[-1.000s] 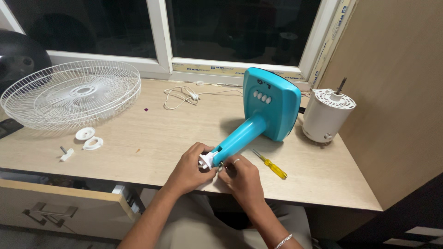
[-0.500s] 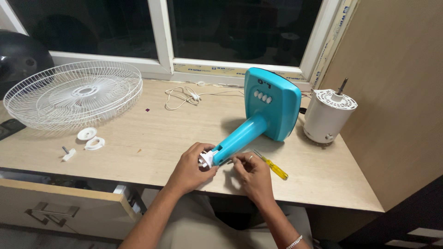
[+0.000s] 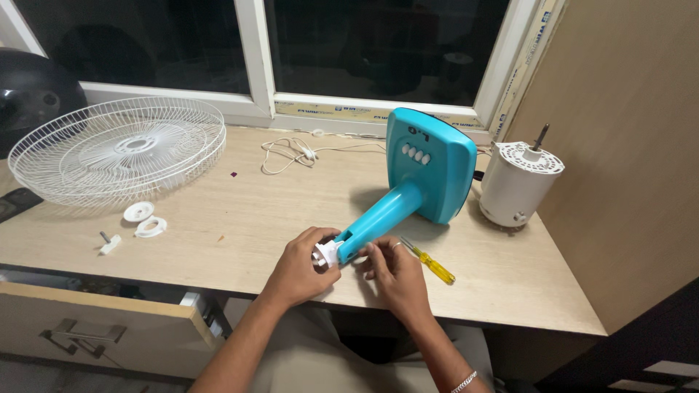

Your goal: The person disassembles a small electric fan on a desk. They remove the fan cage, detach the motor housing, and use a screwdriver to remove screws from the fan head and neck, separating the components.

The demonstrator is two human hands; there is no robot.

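Head view, looking down at a wooden desk [image 3: 240,211] under a dark window. Turquoise fan stand [image 3: 408,185] lying on its side near the middle of the desk, square base tilted up toward the window, neck pointing toward the near edge. Left hand [image 3: 302,266] curled around the white fitting [image 3: 325,254] at the end of the neck, fingers closed on it. Right hand [image 3: 393,273] just beside it, fingertips bunched against the neck's end; whether pinching something small, cannot tell. Yellow-handled screwdriver [image 3: 431,262] flat on the desk, just right of the right hand. White fan motor [image 3: 518,183] upright at the right, beside the base. White wire fan guard [image 3: 116,149] lying far left, with two small white rings [image 3: 144,219] and a small white peg [image 3: 109,242] in front of it. White cord [image 3: 295,151] loosely coiled near the window. Open drawer [image 3: 102,327] below the desk's left edge.
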